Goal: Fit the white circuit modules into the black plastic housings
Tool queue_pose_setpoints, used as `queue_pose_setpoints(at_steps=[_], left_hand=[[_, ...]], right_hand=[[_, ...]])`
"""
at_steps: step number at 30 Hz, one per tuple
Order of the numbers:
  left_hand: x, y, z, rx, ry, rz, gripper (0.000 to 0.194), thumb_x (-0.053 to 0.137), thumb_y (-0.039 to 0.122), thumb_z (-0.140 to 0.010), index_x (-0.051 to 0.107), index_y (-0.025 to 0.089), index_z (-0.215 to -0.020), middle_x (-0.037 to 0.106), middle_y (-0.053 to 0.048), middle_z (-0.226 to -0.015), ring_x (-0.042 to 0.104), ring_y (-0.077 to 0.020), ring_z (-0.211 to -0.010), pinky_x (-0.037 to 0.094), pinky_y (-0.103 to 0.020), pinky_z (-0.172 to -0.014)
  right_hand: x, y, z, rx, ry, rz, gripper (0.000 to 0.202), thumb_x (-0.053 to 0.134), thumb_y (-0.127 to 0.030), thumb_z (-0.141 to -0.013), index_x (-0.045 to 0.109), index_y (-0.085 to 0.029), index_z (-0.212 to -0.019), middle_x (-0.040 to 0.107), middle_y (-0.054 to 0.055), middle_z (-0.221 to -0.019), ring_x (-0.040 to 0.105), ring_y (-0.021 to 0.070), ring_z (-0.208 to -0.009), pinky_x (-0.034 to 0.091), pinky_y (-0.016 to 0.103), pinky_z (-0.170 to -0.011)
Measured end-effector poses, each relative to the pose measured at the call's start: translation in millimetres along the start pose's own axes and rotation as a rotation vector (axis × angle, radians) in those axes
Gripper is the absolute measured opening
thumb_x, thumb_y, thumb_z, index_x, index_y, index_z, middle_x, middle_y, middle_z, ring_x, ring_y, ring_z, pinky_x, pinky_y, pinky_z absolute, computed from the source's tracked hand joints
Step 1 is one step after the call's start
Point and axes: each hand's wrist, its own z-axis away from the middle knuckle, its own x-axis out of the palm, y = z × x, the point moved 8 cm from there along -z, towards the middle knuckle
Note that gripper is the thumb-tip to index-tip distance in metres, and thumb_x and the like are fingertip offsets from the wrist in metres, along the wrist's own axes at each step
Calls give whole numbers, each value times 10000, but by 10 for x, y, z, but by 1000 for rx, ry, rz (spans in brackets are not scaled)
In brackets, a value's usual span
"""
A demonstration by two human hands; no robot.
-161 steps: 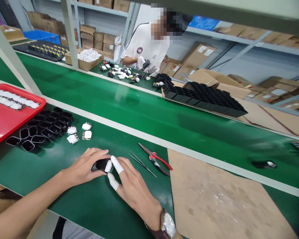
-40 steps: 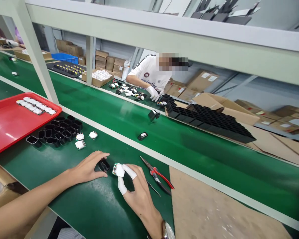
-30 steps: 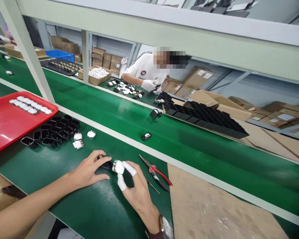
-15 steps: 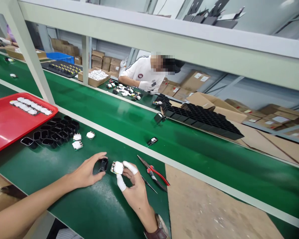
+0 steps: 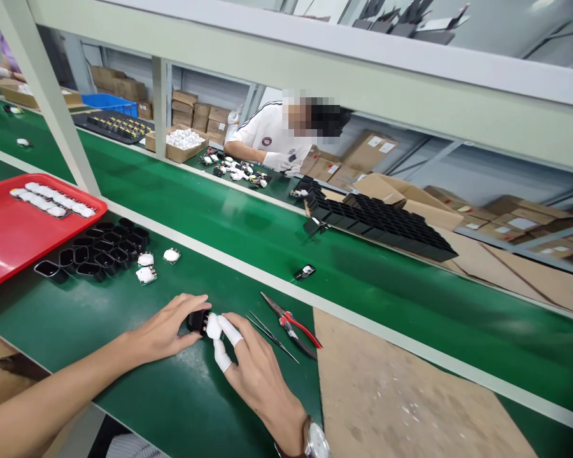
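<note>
Between thumb and fingers, my left hand (image 5: pixel 165 331) grips a small black plastic housing (image 5: pixel 197 321), its open side turned to the right. My right hand (image 5: pixel 255 359), with white finger cots on thumb and forefinger, pinches a small circuit board covered in white compound (image 5: pixel 213 326). The board's left end meets the mouth of the housing; how far inside it reaches is hidden. Right of my right hand lie tweezers (image 5: pixel 272 336) and red-and-black long-nose pliers (image 5: pixel 291 324). Several loose white-coated boards (image 5: pixel 146 275) rest beyond my left hand.
Black housings (image 5: pixel 98 251) stand grouped beside a red tray (image 5: pixel 38 248) holding rows of coated boards. A green conveyor belt (image 5: pixel 248 238) runs across, carrying a black part (image 5: pixel 304 272). Cardboard (image 5: pixel 386 388) covers the right side. Opposite, a co-worker (image 5: pixel 267 140) in white gloves handles a part.
My right hand has moved left, bringing the board from a gap away up to the housing's mouth. The black part on the belt has shifted right.
</note>
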Motion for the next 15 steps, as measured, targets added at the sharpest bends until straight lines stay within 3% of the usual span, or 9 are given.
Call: queue_pose_setpoints(at_steps=[5,12,15], left_hand=[[3,-21,10,-20,-15,-4,798,665,151,-981,246,319,-1638,631,-103,-1469,571,-271,-1351,516,-500,-1142],[34,-41,17,-39,-45,11,780,662,175,-989,256,330,-1636,635,-96,-1461,581,-276,-1343,532,-496,-1122],[57,-50,30,-50,-81,43,774,658,196,-991,253,329,-1636,625,-98,-1473,589,-281,-1355,534,-492,-1126]], right_hand=[[14,-19,-36,-16,-45,29,483,533,-110,-1007,489,-209,-1477,692,163,-1261,730,291,-1063,662,446,-854],[154,-49,-60,-25,-208,94,330,492,-60,-966,624,-167,-1249,669,184,-1259,699,319,-1050,651,505,-861],[171,-51,-73,-27,-245,72,324,506,-85,-975,620,-160,-1269,671,184,-1258,699,332,-1068,652,522,-884]])
